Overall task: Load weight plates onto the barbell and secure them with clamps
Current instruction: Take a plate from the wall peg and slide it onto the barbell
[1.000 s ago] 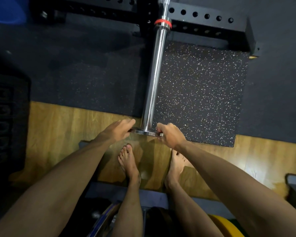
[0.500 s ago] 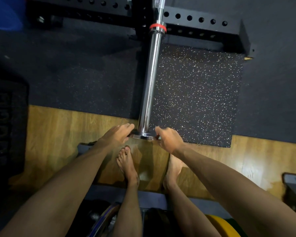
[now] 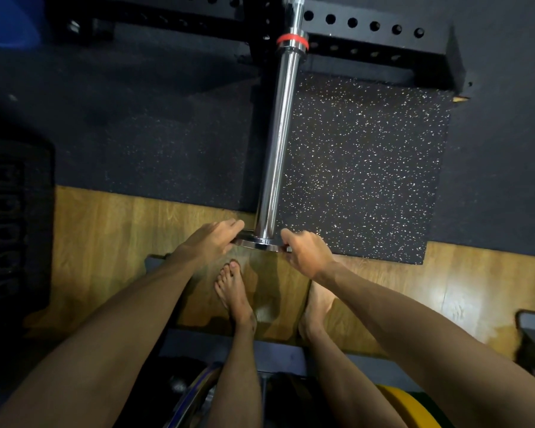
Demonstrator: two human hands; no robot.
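A chrome barbell sleeve [image 3: 278, 143] points toward me from the black rack, with a red band [image 3: 292, 39] at its collar. A small thin silver weight plate [image 3: 257, 242] sits on the very end of the sleeve. My left hand [image 3: 212, 240] grips the plate's left edge. My right hand [image 3: 305, 253] grips its right edge. Both hands hold the plate flat-on around the sleeve's tip. No clamp is in view.
A black perforated rack beam [image 3: 371, 35] runs across the top. A speckled rubber mat [image 3: 362, 168] lies under the sleeve on wood flooring [image 3: 112, 230]. My bare feet [image 3: 233, 291] stand below the plate. A yellow plate [image 3: 405, 409] and other plates stand at the bottom edge.
Both hands and the silver plate have stayed at the sleeve's end; the view shifted slightly, with the rack a little higher in frame.
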